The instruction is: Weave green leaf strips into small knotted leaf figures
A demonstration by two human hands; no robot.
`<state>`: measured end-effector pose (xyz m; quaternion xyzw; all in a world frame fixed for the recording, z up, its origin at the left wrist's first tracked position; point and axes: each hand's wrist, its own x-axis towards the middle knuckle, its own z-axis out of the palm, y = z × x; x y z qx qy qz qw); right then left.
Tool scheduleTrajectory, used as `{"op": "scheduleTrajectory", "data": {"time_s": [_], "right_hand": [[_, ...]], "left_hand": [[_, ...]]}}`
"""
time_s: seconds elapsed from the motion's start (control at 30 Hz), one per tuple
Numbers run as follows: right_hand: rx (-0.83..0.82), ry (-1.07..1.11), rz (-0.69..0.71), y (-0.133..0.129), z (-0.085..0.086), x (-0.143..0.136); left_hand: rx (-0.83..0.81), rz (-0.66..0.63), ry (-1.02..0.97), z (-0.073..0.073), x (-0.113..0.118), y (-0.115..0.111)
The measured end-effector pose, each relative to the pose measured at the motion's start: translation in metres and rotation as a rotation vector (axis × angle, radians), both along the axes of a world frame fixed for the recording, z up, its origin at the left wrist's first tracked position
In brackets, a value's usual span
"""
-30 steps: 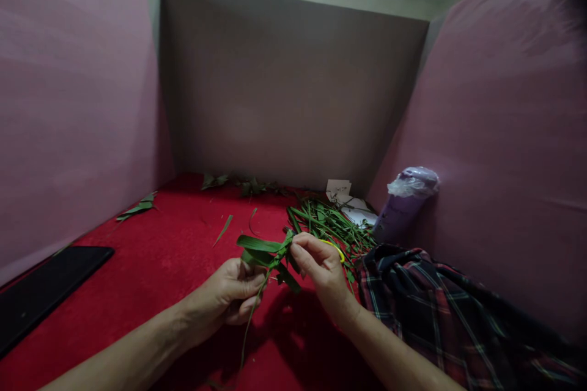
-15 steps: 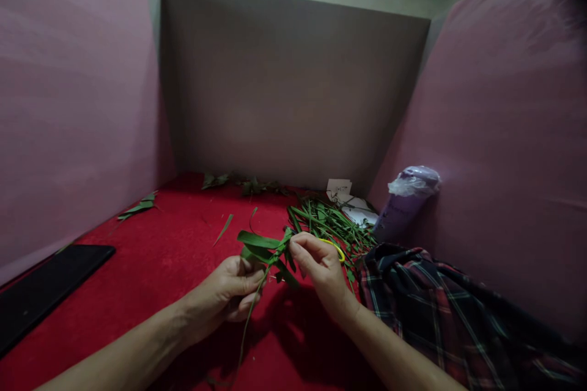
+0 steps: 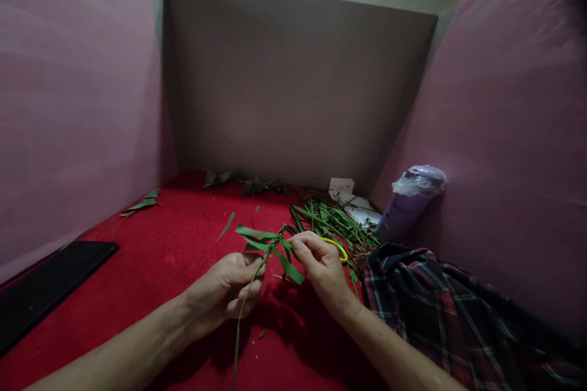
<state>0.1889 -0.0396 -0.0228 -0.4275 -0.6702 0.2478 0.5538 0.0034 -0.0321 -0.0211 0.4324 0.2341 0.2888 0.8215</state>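
Observation:
My left hand is closed around a green leafy stem, with thumb and fingers pinching it low. Several flat blade-like leaves fan out from its twisted upper part, and a long thin strand hangs down past my palm. On the right side, my right hand pinches one leaf of the same stem between thumb and forefinger. The exact spot under those fingertips is hidden. Just behind the right hand, a yellow loop-shaped handle shows on the red cloth.
A heap of cut green stems lies beyond my right hand, beside white papers. A purple container with plastic leans by the right wall. Plaid fabric lies at right, a black flat object at left. Loose leaves lie along the back.
The leafy stem has turned slightly in my hands, so its twisted part and lower right leaf show more openly. My right fingers have shifted slightly down from the stem's tip.

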Motion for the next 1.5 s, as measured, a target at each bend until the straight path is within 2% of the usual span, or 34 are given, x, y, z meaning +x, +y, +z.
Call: {"op": "scheduleTrajectory", "data": {"time_s": [0.17, 0.33, 0.63, 1.07, 1.17, 1.3, 1.4, 1.5], "right_hand": [[0.190, -0.082, -0.159, -0.006, 0.001, 0.000], [0.304, -0.191, -0.151, -0.012, 0.000, -0.003], [0.239, -0.300, -0.073, -0.014, -0.004, -0.012], [0.164, -0.173, -0.032, -0.014, -0.007, -0.014], [0.111, -0.134, -0.012, -0.013, -0.007, -0.015], [0.003, -0.001, 0.041, -0.010, -0.008, -0.014], [-0.087, 0.071, 0.076, -0.006, -0.010, -0.011], [-0.166, 0.107, 0.095, -0.003, -0.013, -0.009]], "left_hand": [[-0.008, 0.057, 0.014, 0.001, 0.002, -0.003], [-0.001, 0.120, 0.039, 0.001, 0.003, -0.006], [0.120, 0.082, 0.055, -0.004, 0.007, -0.009], [0.162, 0.096, 0.077, 0.000, 0.007, -0.011], [0.205, 0.162, 0.125, 0.001, 0.009, -0.010], [0.294, 0.314, 0.252, 0.000, 0.013, -0.012], [0.486, 0.468, 0.385, -0.002, 0.014, -0.014], [0.675, 0.540, 0.534, -0.005, 0.013, -0.016]]}}
